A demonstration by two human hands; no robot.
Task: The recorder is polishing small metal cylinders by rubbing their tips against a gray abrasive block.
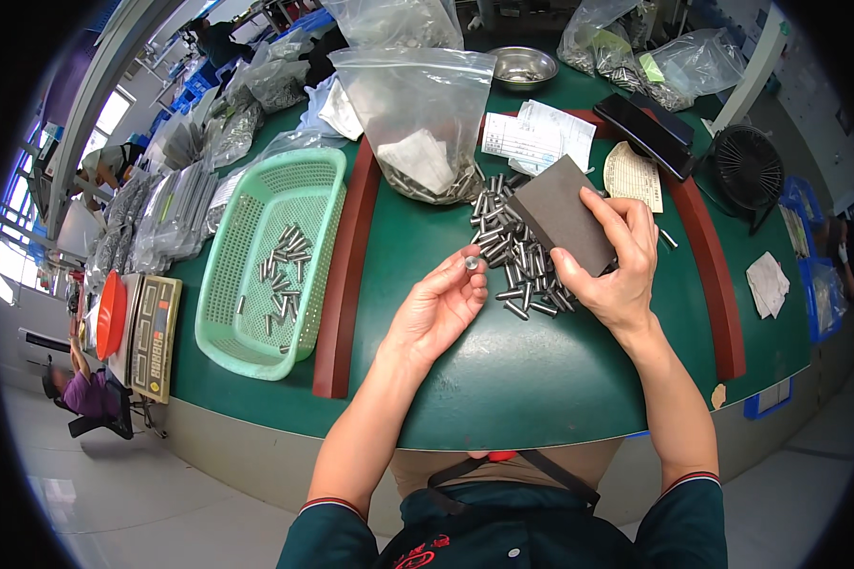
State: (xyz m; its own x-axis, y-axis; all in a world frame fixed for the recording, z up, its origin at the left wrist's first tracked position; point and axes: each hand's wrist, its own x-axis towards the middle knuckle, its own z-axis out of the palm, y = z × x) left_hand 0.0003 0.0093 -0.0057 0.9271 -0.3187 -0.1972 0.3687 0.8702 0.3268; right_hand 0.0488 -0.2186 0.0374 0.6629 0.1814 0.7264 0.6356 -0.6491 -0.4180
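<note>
A workroom fills the edges of the frame, with pale floor [85,503] at lower left and a seated person [90,396] above it. Across the middle spreads the green table [541,389], smooth and slightly glossy. Red-brown rails [343,284] border its central area, perhaps so that loose pieces do not roll away. Just left of the left rail, a green perforated basket [220,313] holds scattered metal pins [292,248], probably to keep them apart from the heap. A clear bag [417,100] stands at upper centre, metal pieces in its bottom.

Right of centre, the right hand [621,270] grips a dark block [565,213], thumb and fingers spread along its edges, tilted over the heap of pins [514,256]. At centre, the left hand [438,308] pinches a single pin [472,263] in its fingertips, seemingly so that the round end stays exposed.
</note>
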